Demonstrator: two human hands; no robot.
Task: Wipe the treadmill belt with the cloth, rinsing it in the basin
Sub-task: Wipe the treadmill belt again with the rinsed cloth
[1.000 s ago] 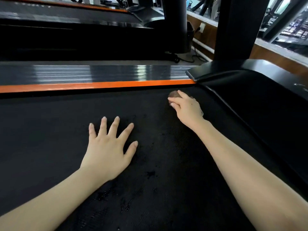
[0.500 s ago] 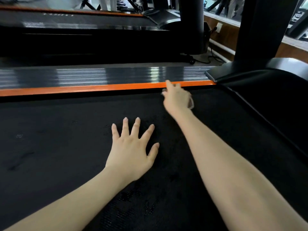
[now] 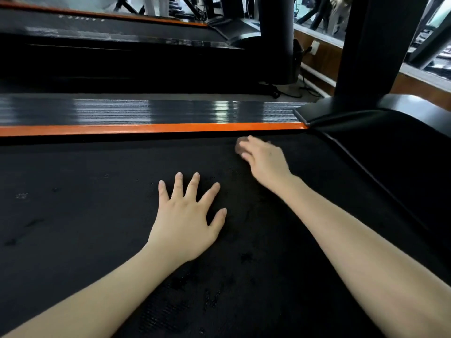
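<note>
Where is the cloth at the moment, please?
In the head view the cloth is a brownish wad under the right hand on the belt, just short of the orange strip, beyond and right of the flat left hand.

My head camera looks forward and down, close over the belt [image 3: 97, 203], its rail [image 3: 146, 129] far.

We are in a gym. Under our flat left hand [image 3: 185, 220] runs a wide black textured treadmill belt [image 3: 73, 203]. Just beyond our right hand [image 3: 264, 159] lies its ribbed grey side rail with an orange edge [image 3: 146, 113]. Further past that stands a second orange-trimmed black treadmill [image 3: 122, 35], and up to the right of both hands rise thick black upright posts [image 3: 366, 45].
</note>
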